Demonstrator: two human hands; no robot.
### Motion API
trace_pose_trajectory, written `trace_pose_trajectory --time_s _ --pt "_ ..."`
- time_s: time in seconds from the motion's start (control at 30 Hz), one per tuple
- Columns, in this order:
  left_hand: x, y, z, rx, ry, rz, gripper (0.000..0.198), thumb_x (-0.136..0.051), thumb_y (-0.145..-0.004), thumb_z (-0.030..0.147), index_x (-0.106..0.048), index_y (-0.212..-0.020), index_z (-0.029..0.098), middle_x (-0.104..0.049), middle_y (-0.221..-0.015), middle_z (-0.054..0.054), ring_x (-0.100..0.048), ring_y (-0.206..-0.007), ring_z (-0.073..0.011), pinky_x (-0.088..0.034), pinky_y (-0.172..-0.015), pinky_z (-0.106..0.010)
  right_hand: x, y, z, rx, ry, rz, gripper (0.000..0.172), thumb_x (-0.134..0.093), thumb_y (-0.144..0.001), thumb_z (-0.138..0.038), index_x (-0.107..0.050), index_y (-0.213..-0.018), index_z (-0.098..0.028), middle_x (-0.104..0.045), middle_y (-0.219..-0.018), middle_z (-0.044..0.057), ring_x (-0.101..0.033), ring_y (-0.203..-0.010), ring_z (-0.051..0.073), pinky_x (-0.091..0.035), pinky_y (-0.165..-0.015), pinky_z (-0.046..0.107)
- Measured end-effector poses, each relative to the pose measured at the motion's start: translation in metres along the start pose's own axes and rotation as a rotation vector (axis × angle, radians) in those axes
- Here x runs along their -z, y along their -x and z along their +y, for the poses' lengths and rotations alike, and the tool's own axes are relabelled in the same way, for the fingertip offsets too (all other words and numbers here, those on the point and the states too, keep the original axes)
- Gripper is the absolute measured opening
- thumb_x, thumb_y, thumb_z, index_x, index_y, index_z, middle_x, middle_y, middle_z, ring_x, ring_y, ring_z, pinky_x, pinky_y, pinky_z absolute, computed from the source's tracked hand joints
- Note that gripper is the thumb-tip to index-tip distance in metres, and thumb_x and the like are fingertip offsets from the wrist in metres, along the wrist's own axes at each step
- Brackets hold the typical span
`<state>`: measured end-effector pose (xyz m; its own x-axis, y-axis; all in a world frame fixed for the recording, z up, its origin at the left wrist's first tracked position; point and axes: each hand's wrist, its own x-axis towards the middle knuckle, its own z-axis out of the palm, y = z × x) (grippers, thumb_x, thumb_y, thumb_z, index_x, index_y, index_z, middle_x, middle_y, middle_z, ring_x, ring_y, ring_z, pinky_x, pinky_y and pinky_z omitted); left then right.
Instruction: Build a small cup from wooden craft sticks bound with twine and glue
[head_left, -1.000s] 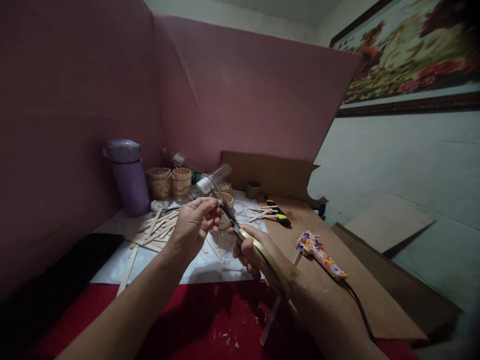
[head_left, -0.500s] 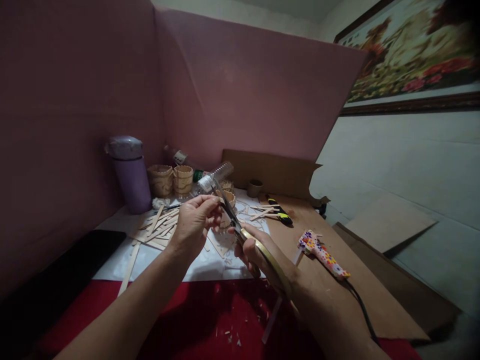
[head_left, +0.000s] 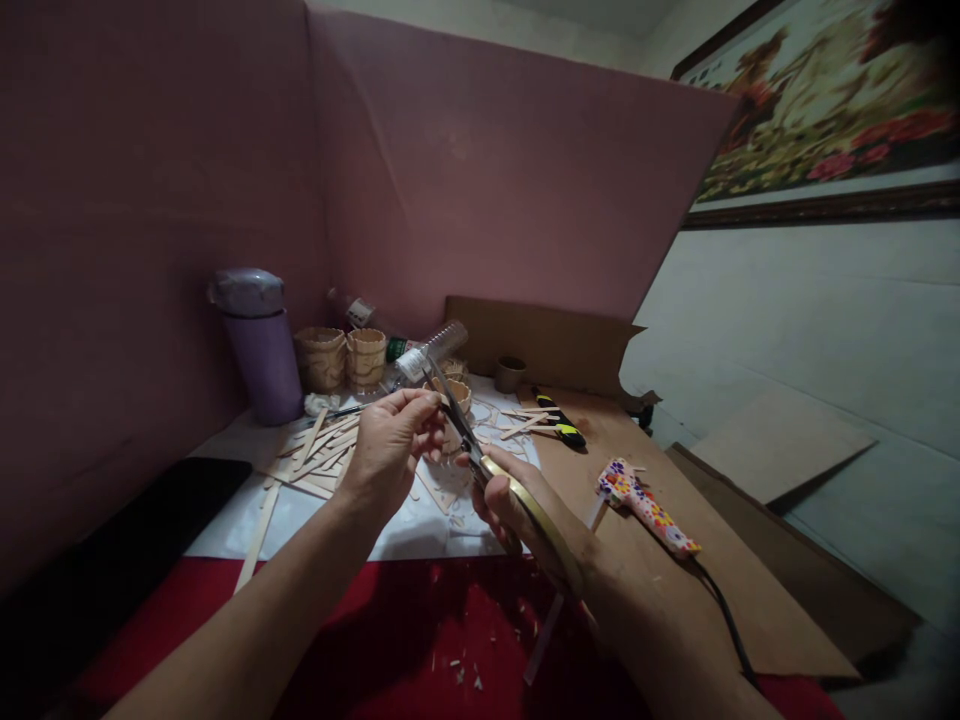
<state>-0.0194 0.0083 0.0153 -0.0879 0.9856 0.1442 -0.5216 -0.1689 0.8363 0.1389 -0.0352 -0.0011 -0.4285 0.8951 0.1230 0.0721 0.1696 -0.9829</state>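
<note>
My right hand [head_left: 504,490] is wrapped round the gold-coloured handles of a pair of scissors [head_left: 465,432], whose blades point up and away, slightly apart. My left hand [head_left: 394,440] is closed in a pinch, with its fingertips right beside the blades. What it pinches is too small and too covered to make out. Behind the hands stands a small round wooden cup [head_left: 457,396], partly hidden by the fingers and blades. A pile of flat wooden craft sticks [head_left: 322,455] lies to the left of my left hand, on white paper [head_left: 300,532].
A purple bottle [head_left: 266,365], two wooden-slat cups [head_left: 345,360] and a clear plastic bottle [head_left: 435,350] stand or lie at the back. To the right, a yellow-black cutter [head_left: 562,422] and a flower-patterned glue gun [head_left: 649,510] with cord rest on cardboard [head_left: 720,600]. Scraps dot the red cloth [head_left: 390,640].
</note>
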Motion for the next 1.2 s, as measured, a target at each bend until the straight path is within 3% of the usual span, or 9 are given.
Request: trace_pose_trajectory --time_s 0.27,0.53,0.77,0.93,1.2 --pt "0.000 0.000 -0.001 -0.015 0.007 -0.001 0.025 -0.080 -0.057 0.025 -0.061 -0.067 0.012 -0.060 -0.053 0.001 -0.051 -0.040 -0.0076 -0.035 -0.036 -0.017 -0.004 0.000 0.004 -0.025 -0.070 0.035 0.081 -0.058 -0.061 -0.087 -0.054 -0.102 -0.018 -0.037 -0.060 -0.007 -0.028 -0.049 0.007 -0.019 -0.041 0.020" --pt "-0.001 0.000 -0.001 -0.022 0.000 -0.001 0.025 -0.079 -0.057 0.025 -0.060 -0.067 0.013 -0.060 -0.054 0.001 -0.051 -0.040 -0.0076 -0.035 -0.036 -0.017 -0.006 -0.002 0.005 -0.025 -0.050 0.030 0.084 -0.055 -0.060 -0.090 -0.053 -0.105 -0.019 -0.042 -0.064 -0.005 -0.030 -0.048 0.008 -0.023 -0.040 0.022" --pt "-0.002 0.001 -0.005 -0.034 0.010 0.022 0.023 -0.078 -0.058 0.024 -0.060 -0.067 0.013 -0.060 -0.055 0.001 -0.052 -0.041 -0.0077 -0.038 -0.037 -0.017 -0.007 -0.005 0.014 -0.020 -0.112 0.013 0.079 -0.056 -0.060 -0.088 -0.051 -0.100 -0.020 -0.036 -0.061 -0.008 -0.027 -0.045 0.007 -0.022 -0.040 0.021" --pt "-0.002 0.002 -0.007 -0.040 0.017 0.022 0.024 -0.078 -0.061 0.026 -0.060 -0.069 0.013 -0.062 -0.057 0.001 -0.053 -0.042 -0.0077 -0.039 -0.038 -0.017 -0.012 -0.003 0.011 -0.030 -0.190 0.048 0.078 -0.064 -0.060 -0.083 -0.053 -0.104 -0.018 -0.042 -0.062 -0.007 -0.030 -0.044 0.005 -0.022 -0.038 0.018" --pt "-0.005 0.006 -0.005 -0.056 0.025 0.016 0.023 -0.077 -0.062 0.026 -0.060 -0.069 0.013 -0.062 -0.057 0.001 -0.054 -0.044 -0.0081 -0.044 -0.040 -0.018 -0.015 -0.005 0.012 -0.060 -0.292 0.073 0.080 -0.076 -0.058 -0.072 -0.058 -0.110 -0.015 -0.038 -0.056 -0.010 -0.027 -0.043 0.003 -0.022 -0.037 0.016"
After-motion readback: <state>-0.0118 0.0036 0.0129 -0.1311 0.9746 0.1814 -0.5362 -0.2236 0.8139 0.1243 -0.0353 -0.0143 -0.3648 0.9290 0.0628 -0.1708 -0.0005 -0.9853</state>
